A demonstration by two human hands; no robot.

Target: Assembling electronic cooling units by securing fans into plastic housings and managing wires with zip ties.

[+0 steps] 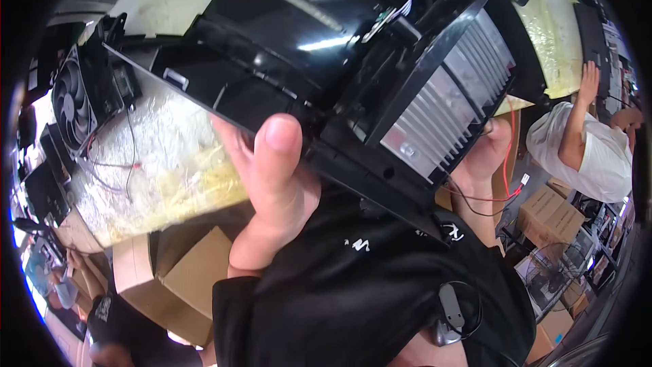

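Note:
I hold a large black plastic housing close to my face, tilted, filling the upper middle of the view. A ribbed grey metal heat sink is set in its right end. My left hand grips the housing's lower edge, thumb pressed up against the black plastic. My right hand is mostly hidden behind the heat sink end and supports it from below. A thin red wire with a small white connector dangles by my right hand.
A black square fan with red and black leads lies on the plastic-wrapped table at left. Cardboard boxes stand below the table and another box at right. A person in a white shirt works at the far right.

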